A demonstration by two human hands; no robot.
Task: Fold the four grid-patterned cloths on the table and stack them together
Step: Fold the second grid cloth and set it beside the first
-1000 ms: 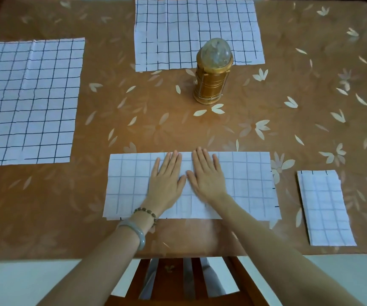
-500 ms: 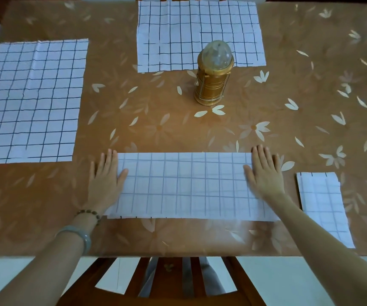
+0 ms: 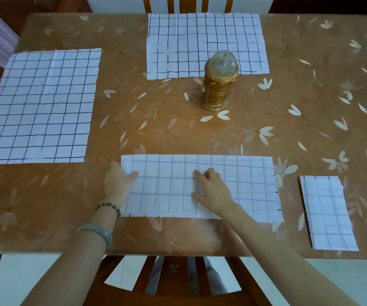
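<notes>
chair back shows under the near edge of the table. just beyond the middle of that edge lies the half-folded cloth, a long strip doubled once, flat and crease-marked. the left hand is at the strip's left end, thumb laid over the top and fingers curled at the edge, so it seems to pinch that end. the right hand rests on the strip's middle, fingers lightly bent and spread, pressing down. toward the near right corner lies the folded cloth, a small packet well apart from the strip. this fabric looks thin and limp. it should weigh almost nothing, drape when lifted and slide easily on the glossy table. the end corners look like the places to take hold, with one palm pinning the fold line. farther off, the left cloth lies open along the left edge and the far cloth lies open at the far edge, a gold lantern standing just in front of it.
</notes>
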